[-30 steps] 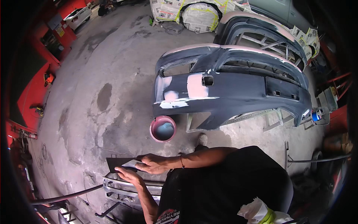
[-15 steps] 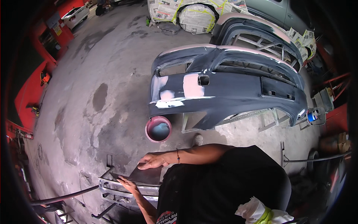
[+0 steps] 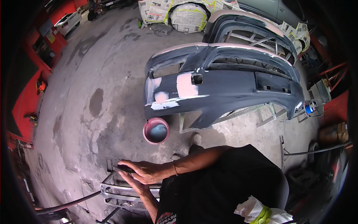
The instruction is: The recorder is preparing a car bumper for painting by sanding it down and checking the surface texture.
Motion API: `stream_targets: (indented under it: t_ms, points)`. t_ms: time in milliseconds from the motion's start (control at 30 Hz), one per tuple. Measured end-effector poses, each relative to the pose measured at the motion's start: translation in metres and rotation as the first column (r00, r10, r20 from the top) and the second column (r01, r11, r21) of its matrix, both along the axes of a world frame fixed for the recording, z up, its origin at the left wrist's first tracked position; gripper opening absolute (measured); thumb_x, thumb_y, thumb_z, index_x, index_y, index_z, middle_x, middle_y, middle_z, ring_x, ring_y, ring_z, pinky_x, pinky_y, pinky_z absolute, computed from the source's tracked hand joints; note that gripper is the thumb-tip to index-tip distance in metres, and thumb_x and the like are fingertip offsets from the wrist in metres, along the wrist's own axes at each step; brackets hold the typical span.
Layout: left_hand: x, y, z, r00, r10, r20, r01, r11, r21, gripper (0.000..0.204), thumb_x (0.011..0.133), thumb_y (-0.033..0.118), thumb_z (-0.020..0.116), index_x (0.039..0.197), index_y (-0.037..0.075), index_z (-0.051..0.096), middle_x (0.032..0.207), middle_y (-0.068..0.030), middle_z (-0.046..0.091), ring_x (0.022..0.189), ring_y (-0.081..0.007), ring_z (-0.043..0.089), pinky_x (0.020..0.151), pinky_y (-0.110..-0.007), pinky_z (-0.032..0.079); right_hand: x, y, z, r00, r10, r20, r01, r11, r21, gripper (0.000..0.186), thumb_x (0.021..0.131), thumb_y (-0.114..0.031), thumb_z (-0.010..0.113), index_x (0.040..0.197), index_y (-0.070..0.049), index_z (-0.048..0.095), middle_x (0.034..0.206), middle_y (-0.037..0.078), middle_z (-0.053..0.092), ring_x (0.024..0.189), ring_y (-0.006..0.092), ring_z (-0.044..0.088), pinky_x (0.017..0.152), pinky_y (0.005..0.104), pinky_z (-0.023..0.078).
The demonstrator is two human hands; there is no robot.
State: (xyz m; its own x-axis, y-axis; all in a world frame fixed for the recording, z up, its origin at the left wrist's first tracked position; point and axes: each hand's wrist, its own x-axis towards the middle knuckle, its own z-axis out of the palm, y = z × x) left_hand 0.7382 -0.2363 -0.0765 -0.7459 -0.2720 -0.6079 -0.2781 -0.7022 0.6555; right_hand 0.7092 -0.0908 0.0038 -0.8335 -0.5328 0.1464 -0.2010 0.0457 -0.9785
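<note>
Closed around a small dark piece [image 3: 126,169], the right hand [image 3: 148,173] has its fingers over the top, and the left hand [image 3: 131,180] lies just below, its fingers up against the underside. From where I stand the grip looks narrow, with barely a gap between the two hands; most of the piece is hidden, so I can't tell whether it is a folded sheet or something stiffer. It is held over the near end of a low metal frame [image 3: 128,196], well apart from the big car bumper [image 3: 231,86], which neither hand touches.

That bumper rests on a metal stand [image 3: 267,116], and I'd judge its surface only partly finished. Much of the front is an even dark grey, yet a pinkish patch [image 3: 185,86] shows beside the small square opening, a white streak [image 3: 164,104] runs along the lower edge, and a pink band follows the top. How smooth these areas are, I can't make out from here.

Just below the bumper's near corner, on the floor, sits a pink bucket [image 3: 156,143] with something pale blue in it. Behind, a second bumper [image 3: 244,21] shows similar grey and pink.
</note>
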Motion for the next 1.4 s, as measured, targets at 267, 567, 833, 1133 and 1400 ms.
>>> stream_targets:
  t_ms: [267,567,833,1133,1400]
  points:
    - [0.057,-0.036,-0.067,0.847,-0.193,-0.495,-0.008,0.927,-0.374,0.044,0.100,0.036,0.042,0.130,0.004,0.047,0.118,-0.0110,0.055,0.105,-0.0206,0.056,0.094,-0.037,0.045,0.009,0.017,-0.001,0.844,0.225,-0.488,-0.191,0.974,0.119,0.077,0.080,-0.031,0.066,0.147,-0.012,0.033,0.148,0.011,0.035,0.134,0.0339,0.033,0.109,0.0510,0.026]
    - [-0.003,0.024,-0.004,0.736,-0.339,-0.586,0.134,0.922,-0.364,0.043,0.100,0.036,0.041,0.129,0.005,0.046,0.124,-0.0114,0.053,0.107,-0.0226,0.056,0.098,-0.039,0.042,0.004,-0.009,-0.015,0.900,-0.293,-0.324,0.362,0.915,0.178,0.057,0.094,-0.033,0.046,0.142,-0.005,0.033,0.139,0.021,0.038,0.126,0.0413,0.038,0.104,0.0487,0.034]
    - [-0.006,-0.017,0.025,0.947,-0.056,-0.316,-0.026,0.968,-0.249,0.045,0.092,0.023,0.057,0.132,0.004,0.046,0.121,-0.0104,0.056,0.108,-0.0242,0.056,0.096,-0.039,0.044,-0.051,0.035,-0.057,0.878,-0.422,0.228,0.370,0.898,0.237,0.056,0.101,-0.038,0.031,0.142,0.001,0.028,0.125,0.027,0.043,0.104,0.0372,0.053,0.089,0.0444,0.042]
    - [-0.017,0.019,0.009,0.792,-0.215,-0.572,0.075,0.963,-0.258,0.057,0.099,0.040,0.040,0.137,-0.002,0.038,0.133,-0.0150,0.050,0.120,-0.0301,0.049,0.104,-0.041,0.038,0.019,0.002,-0.006,0.908,-0.009,-0.420,0.153,0.938,0.310,0.069,0.089,-0.025,0.055,0.146,-0.003,0.024,0.142,0.020,0.032,0.127,0.0382,0.038,0.106,0.0511,0.032]
    - [-0.047,0.042,0.076,0.876,-0.131,-0.465,0.068,0.986,-0.150,0.078,0.093,0.066,0.031,0.128,-0.002,0.048,0.119,-0.0136,0.058,0.106,-0.0260,0.056,0.096,-0.038,0.042,0.019,0.026,-0.005,0.922,0.025,-0.386,0.032,0.990,0.139,0.056,0.096,-0.030,0.046,0.140,0.004,0.035,0.139,0.025,0.038,0.124,0.0390,0.041,0.105,0.0450,0.032]
